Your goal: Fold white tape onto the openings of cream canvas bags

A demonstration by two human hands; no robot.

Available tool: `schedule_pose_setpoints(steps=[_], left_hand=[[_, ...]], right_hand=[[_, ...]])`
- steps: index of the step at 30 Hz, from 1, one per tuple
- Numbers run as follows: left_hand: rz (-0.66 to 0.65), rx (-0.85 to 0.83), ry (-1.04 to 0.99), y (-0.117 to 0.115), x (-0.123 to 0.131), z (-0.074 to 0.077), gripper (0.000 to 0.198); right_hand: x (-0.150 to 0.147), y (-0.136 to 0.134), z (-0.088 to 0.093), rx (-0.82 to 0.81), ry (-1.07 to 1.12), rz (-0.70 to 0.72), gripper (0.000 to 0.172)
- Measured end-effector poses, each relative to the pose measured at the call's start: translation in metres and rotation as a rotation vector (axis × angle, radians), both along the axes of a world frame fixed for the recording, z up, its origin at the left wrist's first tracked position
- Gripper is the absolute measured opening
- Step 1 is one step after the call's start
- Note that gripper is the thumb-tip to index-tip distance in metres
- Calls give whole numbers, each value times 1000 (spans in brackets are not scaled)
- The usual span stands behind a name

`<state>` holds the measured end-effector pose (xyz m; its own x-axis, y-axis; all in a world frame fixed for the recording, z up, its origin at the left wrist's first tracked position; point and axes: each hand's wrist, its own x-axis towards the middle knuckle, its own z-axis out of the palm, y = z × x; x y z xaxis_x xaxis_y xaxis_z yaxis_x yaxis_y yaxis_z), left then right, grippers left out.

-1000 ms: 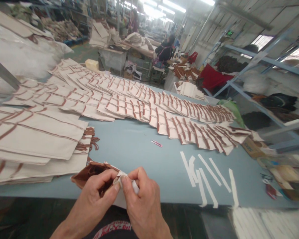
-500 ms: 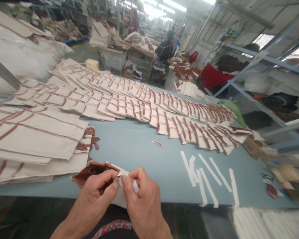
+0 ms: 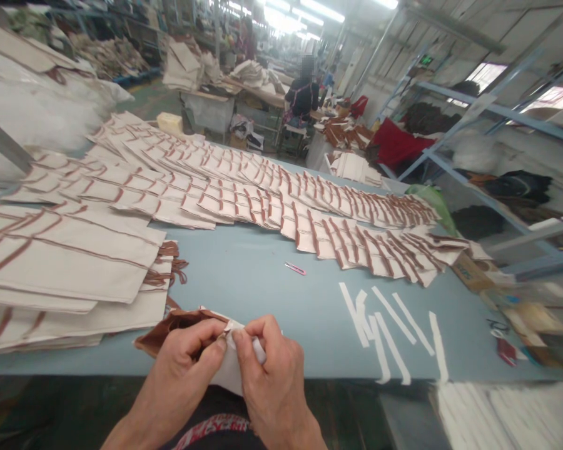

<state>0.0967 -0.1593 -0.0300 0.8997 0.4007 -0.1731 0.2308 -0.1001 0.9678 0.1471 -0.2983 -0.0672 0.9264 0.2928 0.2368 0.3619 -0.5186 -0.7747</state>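
Close to the table's front edge, a cloth bag (image 3: pixel 157 337) with a brown lining and an off-white outside is pinched between my two hands. My left hand (image 3: pixel 187 359) is closed on the bag's rim, thumb against the fingers. Beside it, nearly touching, my right hand (image 3: pixel 269 369) grips the off-white fabric with thumb and bent forefinger. A white piece shows under the right fingers; whether it is a strip or part of the bag I cannot tell. Pink thread snips (image 3: pixel 295 269) lie beyond the hands.
White strips (image 3: pixel 406 319) lie scattered at the right of the blue table (image 3: pixel 244 256). Overlapping off-white panels with brown bands (image 3: pixel 263 206) run across the back. A larger stack (image 3: pixel 75 250) stands at left. Scissors (image 3: pixel 498 326) rest far right. A person (image 3: pixel 303 97) sits in the background.
The view has shifted slightly. Both hands keep their pinch on the bag, with only a tiny movement of the fingers. The person in the background has shifted a little.
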Motion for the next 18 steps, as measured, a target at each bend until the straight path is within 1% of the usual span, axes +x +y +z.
schedule_pose_setpoints(steps=[5,9,15,18], left_hand=[[-2,34,10,6,-1,2,32],[-19,106,-12,13,-4,2,32],[-57,323,-71,24,-10,-6,37],[-66,369,-112,29,-12,-10,37]], right_hand=[[-2,5,-1,2,55,12,29],[-3,13,0,-10,59,9,30],[-4,22,4,-13,103,33,30],[-4,27,7,5,137,52,30]])
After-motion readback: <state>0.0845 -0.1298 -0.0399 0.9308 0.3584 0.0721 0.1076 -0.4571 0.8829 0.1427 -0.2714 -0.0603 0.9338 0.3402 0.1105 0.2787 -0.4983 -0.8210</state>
